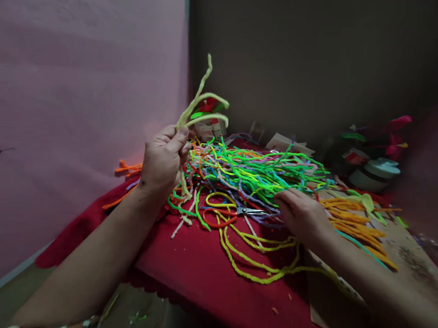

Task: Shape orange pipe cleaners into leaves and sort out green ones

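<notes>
My left hand (164,157) is raised at the left of the pile, its thumb and fingers closed on a bunch of pale yellow-green pipe cleaners (187,115). Their stems are twisted together near my fingertips and branch out above, two of them bending right. A tail of the bunch hangs below my fist. My right hand (304,213) rests at the front right edge of a tangled pile of pipe cleaners (255,170), mostly green. Its fingers are bent together; what they grip is hidden. Scissors (251,211) with red and yellow handles lie between my hands.
Orange pipe cleaners (361,223) lie on a cardboard sheet (407,249) at the right. Long yellow strands (257,277) loop over the red tablecloth (200,260). A lidded jar (376,173) and pink flowers (396,138) stand at the back right. A pink wall (80,104) rises at the left.
</notes>
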